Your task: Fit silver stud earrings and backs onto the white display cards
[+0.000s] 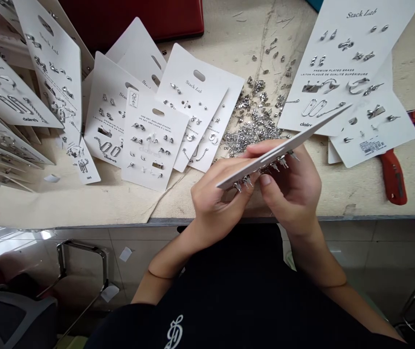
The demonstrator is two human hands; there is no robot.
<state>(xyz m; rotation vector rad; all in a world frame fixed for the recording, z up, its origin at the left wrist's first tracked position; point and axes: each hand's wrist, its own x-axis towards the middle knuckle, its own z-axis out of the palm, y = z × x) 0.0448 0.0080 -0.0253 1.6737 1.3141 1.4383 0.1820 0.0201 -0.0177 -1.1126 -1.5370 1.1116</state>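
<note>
Between my two hands a white earring card (283,148) is held tilted, nearly edge-on, above the table's front edge. Earring posts and small metal backs (245,182) stick out from its underside. My left hand (216,196) grips the card's lower left end, its fingers partly hidden behind the card. My right hand (296,186) is closed around the underside, its thumb pressed near the backs at the middle; whether it pinches a single back I cannot see. Just beyond the card lies a heap of loose silver earring backs (256,123).
Filled earring cards (156,140) overlap left of the heap, and more stand stacked at far left (47,63). Other cards (332,63) lie at right beside a red-handled tool (394,179). A dark red box (138,19) sits at the back. Below the table edge stands a chair (14,310).
</note>
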